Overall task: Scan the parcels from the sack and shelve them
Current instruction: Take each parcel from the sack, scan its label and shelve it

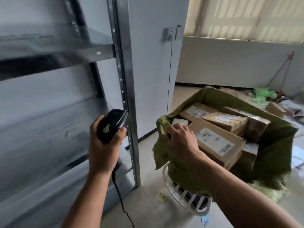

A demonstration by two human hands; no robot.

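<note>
A green sack (278, 145) stands open at right, full of cardboard parcels; the largest parcel (218, 142) lies on top with a white label. My right hand (181, 139) reaches over the sack's near corner, and its fingers curl onto a small pale parcel (180, 122) tucked there. My left hand (105, 145) grips a black barcode scanner (113, 125) with a green button, its cable hanging to the floor. The scanner is held in front of the grey metal shelf rack (126, 66) at left, whose shelves look bare.
The sack sits on a white plastic basket (185, 199). A wall socket (171, 34) with a cable is on the wall behind. More boxes and green wrapping (263, 94) lie on the floor at far right, with a mop leaning on the wall.
</note>
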